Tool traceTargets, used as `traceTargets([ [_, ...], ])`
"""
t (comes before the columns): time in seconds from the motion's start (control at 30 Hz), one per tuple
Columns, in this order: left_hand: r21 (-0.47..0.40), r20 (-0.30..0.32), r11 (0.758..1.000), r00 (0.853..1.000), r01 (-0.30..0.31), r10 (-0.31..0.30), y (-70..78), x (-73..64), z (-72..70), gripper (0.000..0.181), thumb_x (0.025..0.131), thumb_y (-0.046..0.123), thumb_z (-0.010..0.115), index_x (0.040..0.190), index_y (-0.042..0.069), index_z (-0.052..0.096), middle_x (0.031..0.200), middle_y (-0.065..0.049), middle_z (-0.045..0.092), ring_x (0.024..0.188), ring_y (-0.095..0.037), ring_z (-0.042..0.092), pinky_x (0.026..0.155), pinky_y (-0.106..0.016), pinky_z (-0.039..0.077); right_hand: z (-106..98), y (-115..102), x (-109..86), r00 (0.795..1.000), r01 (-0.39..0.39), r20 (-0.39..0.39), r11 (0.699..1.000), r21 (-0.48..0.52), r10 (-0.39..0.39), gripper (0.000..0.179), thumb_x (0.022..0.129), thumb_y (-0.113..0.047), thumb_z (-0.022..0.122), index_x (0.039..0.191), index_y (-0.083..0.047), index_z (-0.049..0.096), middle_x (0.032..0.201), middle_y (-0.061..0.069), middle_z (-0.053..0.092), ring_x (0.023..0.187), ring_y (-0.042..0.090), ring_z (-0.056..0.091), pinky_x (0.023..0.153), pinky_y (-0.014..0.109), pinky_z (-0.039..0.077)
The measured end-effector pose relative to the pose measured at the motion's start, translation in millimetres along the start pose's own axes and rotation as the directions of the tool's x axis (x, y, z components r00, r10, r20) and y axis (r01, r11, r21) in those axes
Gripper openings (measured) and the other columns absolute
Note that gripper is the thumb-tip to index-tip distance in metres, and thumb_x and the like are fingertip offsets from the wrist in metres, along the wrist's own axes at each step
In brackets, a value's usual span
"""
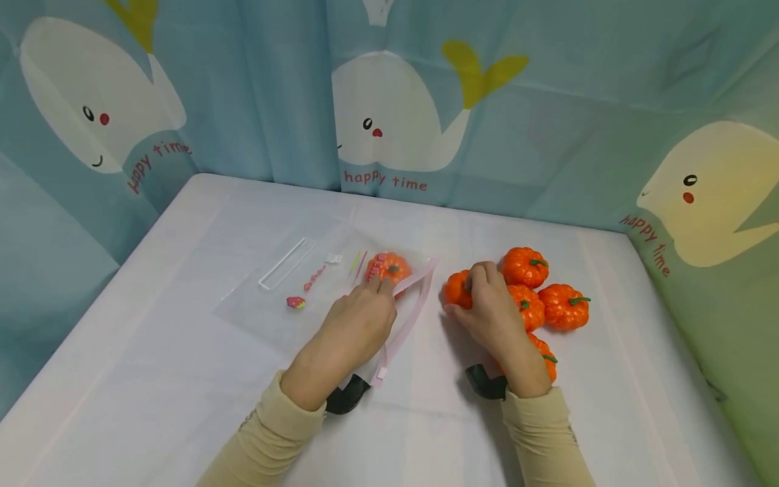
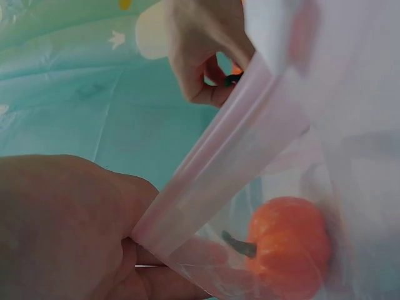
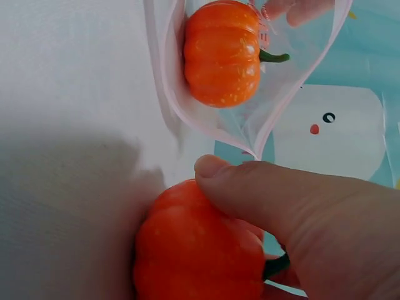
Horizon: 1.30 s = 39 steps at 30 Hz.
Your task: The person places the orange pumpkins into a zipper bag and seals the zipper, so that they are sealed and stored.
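A clear zip bag (image 1: 331,277) with a pink edge lies on its side, its mouth facing right. Inside it sits one small orange pumpkin (image 3: 222,53) with a green stem. My left hand (image 1: 353,321) pinches the upper edge of the bag's mouth, which stands lifted in the left wrist view. To the right of the bag, my right hand (image 1: 494,311) grips another orange pumpkin (image 3: 197,250), thumb on the near side and fingers round its stem side. That pumpkin is close over the table, just outside the bag's opening.
Several more orange pumpkins (image 1: 566,308) cluster beside and behind my right hand; one is partly hidden under the wrist. A white slider (image 1: 381,373) sits at the near end of the bag's pink edge. The white table (image 1: 122,352) meets a blue whale-print curtain (image 1: 274,88) behind.
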<state>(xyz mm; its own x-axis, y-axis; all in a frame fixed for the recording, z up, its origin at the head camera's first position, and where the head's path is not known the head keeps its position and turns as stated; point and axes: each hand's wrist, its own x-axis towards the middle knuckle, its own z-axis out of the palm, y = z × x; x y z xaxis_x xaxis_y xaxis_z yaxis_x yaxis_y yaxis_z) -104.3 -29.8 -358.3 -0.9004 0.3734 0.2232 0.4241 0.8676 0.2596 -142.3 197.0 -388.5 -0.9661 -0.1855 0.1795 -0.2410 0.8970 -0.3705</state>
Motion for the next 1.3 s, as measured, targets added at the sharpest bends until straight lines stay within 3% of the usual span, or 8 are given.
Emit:
traceTargets([
  [0.2,-0.002,0.003,1.000,1.000,-0.003,0.003,0.1,-1.0,0.9,0.005,0.092,0.004,0.058,0.090,0.000,0.055,0.083,-0.009,0.056,0.065,-0.027,0.059,0.053,-0.043,0.055,2.7,-0.1,-1.5,0.998,0.054,-0.014,0.999,-0.004,-0.054,0.044,0.076,-0.012,0.084,0.097,-0.001,0.047,0.112,0.017,0.049,0.103,0.032,0.049,0.085,0.043,0.053],
  [0.4,-0.004,0.000,1.000,1.000,-0.006,0.006,-0.7,-0.3,1.6,0.006,0.092,0.003,0.059,0.089,0.001,0.054,0.081,-0.008,0.055,0.064,-0.026,0.058,0.052,-0.042,0.054,-1.1,-2.5,-3.0,0.993,0.113,-0.022,0.993,-0.040,-0.113,0.050,0.078,-0.007,0.079,0.120,0.002,0.053,0.124,0.022,0.054,0.120,0.039,0.049,0.103,0.053,0.045],
  [0.53,-0.008,0.006,1.000,1.000,-0.006,0.006,-1.3,-1.7,2.7,0.007,0.092,0.003,0.059,0.088,0.001,0.054,0.082,-0.008,0.056,0.063,-0.025,0.058,0.051,-0.041,0.054,0.1,-3.8,-5.8,0.996,0.083,-0.012,0.994,-0.078,-0.084,0.058,0.078,-0.012,0.081,0.127,0.003,0.053,0.126,0.025,0.051,0.119,0.042,0.049,0.102,0.054,0.046],
  [0.67,-0.013,0.002,1.000,1.000,-0.008,0.008,-2.0,-1.7,3.1,0.007,0.092,0.004,0.058,0.086,0.001,0.054,0.080,-0.007,0.055,0.062,-0.025,0.057,0.050,-0.041,0.053,1.8,-3.9,-5.6,0.996,0.078,-0.028,0.992,-0.096,-0.081,0.057,0.079,-0.015,0.082,0.126,0.002,0.055,0.125,0.024,0.051,0.117,0.042,0.049,0.099,0.054,0.048],
  [0.83,-0.019,0.003,1.000,1.000,-0.008,0.008,-1.9,-0.1,2.4,0.007,0.092,0.003,0.057,0.086,0.001,0.053,0.080,-0.007,0.055,0.062,-0.025,0.056,0.051,-0.042,0.053,0.3,-4.3,-3.5,0.989,0.138,-0.047,0.986,-0.092,-0.143,0.045,0.079,-0.006,0.079,0.121,-0.002,0.062,0.129,0.019,0.057,0.124,0.040,0.049,0.105,0.055,0.044],
  [1.3,-0.020,0.006,1.000,1.000,-0.007,0.007,-2.7,0.3,2.2,0.006,0.093,0.004,0.057,0.088,0.001,0.055,0.083,-0.009,0.057,0.065,-0.025,0.058,0.052,-0.043,0.054,-0.5,-5.6,-3.1,0.986,0.160,-0.027,0.984,-0.080,-0.163,0.052,0.078,-0.012,0.083,0.123,-0.001,0.060,0.131,0.019,0.058,0.126,0.039,0.050,0.104,0.054,0.046],
])
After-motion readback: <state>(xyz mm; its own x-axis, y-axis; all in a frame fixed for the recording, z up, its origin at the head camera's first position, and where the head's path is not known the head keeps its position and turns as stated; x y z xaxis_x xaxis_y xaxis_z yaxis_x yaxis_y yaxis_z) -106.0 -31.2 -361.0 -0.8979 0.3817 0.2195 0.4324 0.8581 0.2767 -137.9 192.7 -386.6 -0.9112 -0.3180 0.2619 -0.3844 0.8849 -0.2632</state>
